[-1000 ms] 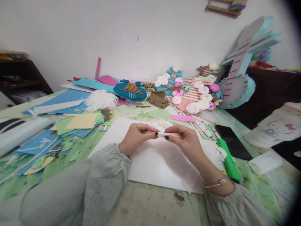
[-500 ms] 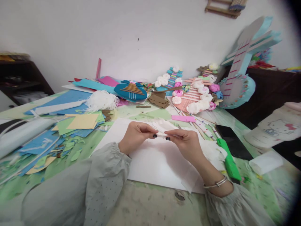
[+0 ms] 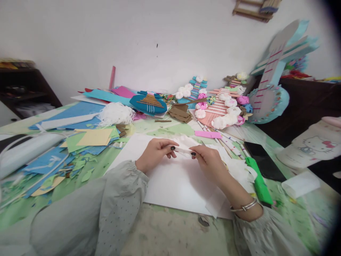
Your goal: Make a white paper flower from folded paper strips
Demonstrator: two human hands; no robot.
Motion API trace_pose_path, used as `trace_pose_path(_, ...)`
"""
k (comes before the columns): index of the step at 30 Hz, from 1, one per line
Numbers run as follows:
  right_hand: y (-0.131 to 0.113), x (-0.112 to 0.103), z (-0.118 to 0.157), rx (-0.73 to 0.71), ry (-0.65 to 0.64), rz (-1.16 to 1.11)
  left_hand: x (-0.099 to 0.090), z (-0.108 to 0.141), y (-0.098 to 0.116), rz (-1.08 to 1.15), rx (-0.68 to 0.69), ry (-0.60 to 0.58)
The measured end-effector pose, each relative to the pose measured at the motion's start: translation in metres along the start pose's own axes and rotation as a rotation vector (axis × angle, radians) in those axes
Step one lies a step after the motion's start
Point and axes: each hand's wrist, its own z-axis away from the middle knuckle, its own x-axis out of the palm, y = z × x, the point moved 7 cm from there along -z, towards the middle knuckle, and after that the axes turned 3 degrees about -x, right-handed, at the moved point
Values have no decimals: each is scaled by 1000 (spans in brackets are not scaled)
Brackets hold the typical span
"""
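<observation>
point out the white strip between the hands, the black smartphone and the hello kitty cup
White strip [image 3: 183, 150]: head view, its middle
Black smartphone [image 3: 264, 161]: head view, middle of its dark face
Hello Kitty cup [image 3: 309, 145]: head view, its printed side

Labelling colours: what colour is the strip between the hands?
White; the strip shows best in the head view.

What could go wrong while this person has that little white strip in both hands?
The white strip looks thin, so it might tear or crease if the left hand and right hand pull against each other. The loose white scraps lie close beside the right forearm, so a sideways sweep could scatter them.
</observation>
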Motion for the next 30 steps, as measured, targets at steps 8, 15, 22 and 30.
trace_pose_path(8, -1, -4, 0, 18, -34, 6, 2, 0, 0, 110, -23, -4)
trace_pose_path(15, 0, -7, 1, 31, -19, 20, 7, 2, 2, -20, -13, -21)
trace_pose_path(22, -4, -10, 1, 14, 17, -55, 1, 6, 10, -62, 97, 94)
trace_pose_path(30, 13, 4, 4, 228, -14, -435, 2, 6, 13, 254, 44, 52)
